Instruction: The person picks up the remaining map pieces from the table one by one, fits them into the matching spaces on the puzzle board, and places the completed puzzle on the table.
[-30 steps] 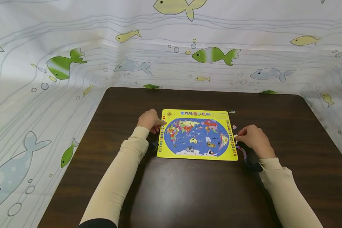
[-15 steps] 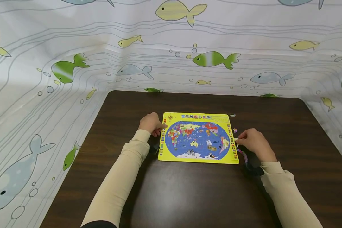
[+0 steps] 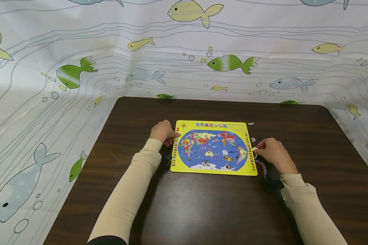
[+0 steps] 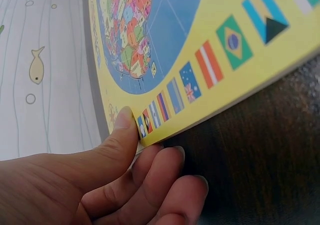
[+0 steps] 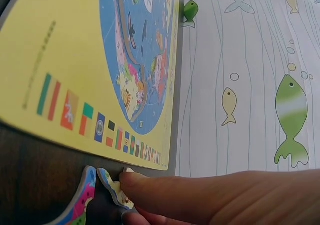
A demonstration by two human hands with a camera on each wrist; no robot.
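Note:
A world map jigsaw board (image 3: 213, 172) with a yellow border and small flags lies on the table. At its left edge my left hand (image 3: 162, 132) pinches the border, thumb (image 4: 125, 127) on top and curled fingers under the edge. Just off the right edge, my right hand (image 3: 275, 153) pinches a small cream-yellow puzzle piece (image 5: 115, 189) between thumb and fingers; the thumb hides part of it. Beside that piece lies a longer pink, blue and green puzzle piece (image 5: 80, 200). The right wrist view shows a slot with a grey edge in the map (image 5: 142, 80).
Two more loose puzzle pieces lie right of the board: a small pinkish piece (image 3: 253, 140) and a pale one (image 3: 250, 124) near the top corner. The dark wooden table (image 3: 196, 204) meets a white curtain (image 3: 184, 81) printed with fish at its back and sides.
The head view has tilted slightly, so the scene sits a little lower in the picture. Both hands keep their places at the board's edges.

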